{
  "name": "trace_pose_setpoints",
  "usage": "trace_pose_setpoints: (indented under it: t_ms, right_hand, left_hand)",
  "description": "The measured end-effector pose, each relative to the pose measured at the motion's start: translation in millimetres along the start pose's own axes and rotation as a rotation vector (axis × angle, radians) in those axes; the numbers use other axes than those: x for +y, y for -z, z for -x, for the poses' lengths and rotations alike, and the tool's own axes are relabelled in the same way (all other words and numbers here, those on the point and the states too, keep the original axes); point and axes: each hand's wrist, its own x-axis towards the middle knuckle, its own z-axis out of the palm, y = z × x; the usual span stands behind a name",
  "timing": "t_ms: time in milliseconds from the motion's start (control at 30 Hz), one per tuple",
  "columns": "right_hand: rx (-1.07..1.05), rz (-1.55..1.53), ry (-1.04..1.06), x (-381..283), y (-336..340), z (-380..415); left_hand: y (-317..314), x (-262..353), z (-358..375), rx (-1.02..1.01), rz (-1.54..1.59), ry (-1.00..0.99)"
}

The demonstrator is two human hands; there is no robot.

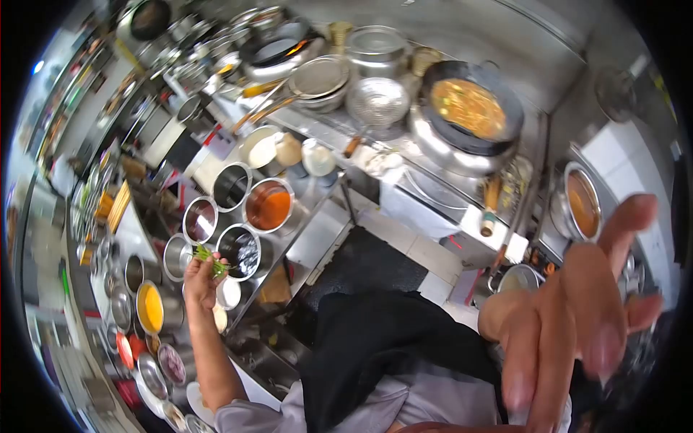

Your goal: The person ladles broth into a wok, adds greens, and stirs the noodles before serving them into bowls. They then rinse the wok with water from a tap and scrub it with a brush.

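Pinching greens, likely light, soft and bruisable, best gripped mid-bunch, left fingers sit narrow; right fingers spread wide

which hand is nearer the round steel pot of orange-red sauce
Left. The left hand, holding bright green leafy herbs, is just below and left of the pot in view; the right hand is raised, fingers spread, far over to the right.
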Motion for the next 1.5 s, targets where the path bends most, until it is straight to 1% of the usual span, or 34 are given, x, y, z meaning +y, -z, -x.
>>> trace_pose_setpoints:
  t_ms: [33,100,167,267,333,367,400,467,500,533,567,600,633,700,767,800,833,900,933,967,1033,1067,1100,1167,1200,1267,1300,1367,1400,1500]
  right_hand:
    - [0.019,0.030,0.025,-13,4,4]
    - [0.247,0.271,0.146,-35,18,8]
    - [0.313,0.423,0.185,-62,54,32]
    - [0.594,0.544,0.200,-79,84,78]
    - [0.732,0.669,0.169,-84,100,103]
    - [0.781,0.743,0.143,-86,107,113]
    - [0.793,0.760,0.160,-88,112,122]
    - [0.905,0.978,0.116,-89,122,134]
    - [0.918,0.996,0.130,-89,128,136]
    - [0.989,1.104,0.100,-89,134,136]
    - [1.061,1.212,0.067,-89,140,135]
    - [1.083,1.198,0.074,-90,146,132]
    - [1.099,1.213,0.089,-87,153,127]
    - [1.186,1.289,-0.022,-81,166,121]
    - [1.196,1.325,-0.057,-78,176,116]
    - [1.242,1.319,-0.056,-77,181,114]
    - [1.295,1.309,-0.057,-75,185,115]
    - [1.366,1.331,-0.076,-73,190,121]
    - [1.411,1.351,-0.094,-74,195,124]
    - [1.424,1.351,-0.081,-73,199,127]
    - [1.484,1.366,-0.053,-72,204,134]
    - [1.491,1.367,-0.048,-73,207,137]
    - [1.499,1.388,-0.062,-74,209,139]
    - [1.509,1.401,-0.073,-74,211,142]
    - [1.522,1.403,-0.089,-74,212,143]
    - [1.525,1.405,-0.099,-77,217,147]
    - [1.535,1.404,-0.087,-77,221,154]
    - [1.537,1.400,-0.083,-75,226,157]
    - [1.557,1.403,-0.090,-75,227,157]
    - [1.582,1.413,-0.119,-76,231,154]
  left_hand:
    - [-36,-1,-6,-0.074,0.008,0.018]
    - [-94,-15,-31,-0.189,-0.032,0.065]
    - [-166,-19,-45,-0.298,-0.062,0.111]
    - [-264,-26,-81,-0.552,-0.107,0.167]
    - [-341,-13,-97,-0.665,-0.117,0.194]
    - [-375,-9,-112,-0.784,-0.103,0.165]
    - [-412,-1,-123,-0.898,-0.060,0.162]
    - [-487,27,-124,-0.995,-0.024,0.124]
    - [-522,39,-130,-1.064,0.015,0.081]
    - [-556,47,-140,-1.133,0.055,0.039]
    - [-591,50,-156,-1.146,0.070,-0.003]
    - [-626,52,-170,-1.145,0.116,0.000]
    - [-659,50,-183,-1.118,0.087,0.000]
    - [-730,14,-236,-1.129,0.018,0.155]
    - [-776,-1,-255,-1.157,0.043,0.170]
    - [-797,-6,-262,-1.167,0.057,0.181]
    - [-815,-15,-268,-1.186,0.049,0.191]
    - [-839,-28,-273,-1.079,-0.338,0.114]
    - [-847,-27,-273,-1.064,-0.299,0.165]
    - [-853,-28,-273,-1.078,-0.306,0.166]
    - [-863,-33,-276,-1.099,-0.452,0.150]
    - [-866,-35,-278,-1.163,-0.379,0.155]
    - [-869,-39,-281,-1.167,-0.382,0.156]
    - [-870,-46,-287,-1.400,-0.511,0.012]
    - [-868,-43,-283,-1.400,-0.515,0.010]
    - [-866,-35,-275,-1.353,-0.721,-0.047]
    - [-868,-32,-276,-1.347,-0.723,-0.052]
    - [-872,-27,-280,-1.267,-1.012,-0.185]
    - [-871,-26,-281,-1.261,-1.011,-0.184]
    - [-874,-25,-280,-1.460,-0.640,-0.003]
